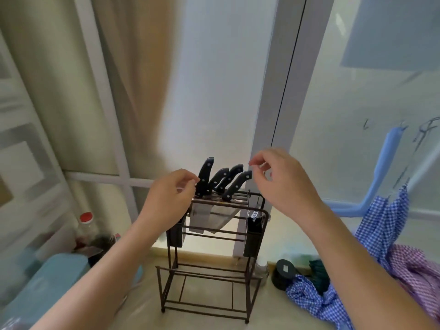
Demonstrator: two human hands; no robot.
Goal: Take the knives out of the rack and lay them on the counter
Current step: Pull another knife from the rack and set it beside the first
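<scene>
A dark wire knife rack (209,277) stands on the pale counter (266,315) in front of a window. Several black-handled knives (222,181) stick up from its top slots, their wide blades (209,216) hanging inside the frame. My left hand (170,198) is at the rack's top left corner, fingertips curled close to the leftmost knife handle (205,176); it holds nothing. My right hand (283,182) hovers just right of the handles, fingers loosely bent and apart, empty.
Bottles with a red cap (86,225) and a light blue box (54,279) crowd the left. A black round object (284,273) and blue and purple checked cloths (381,253) lie at the right. A black holder (254,232) hangs on the rack's right side.
</scene>
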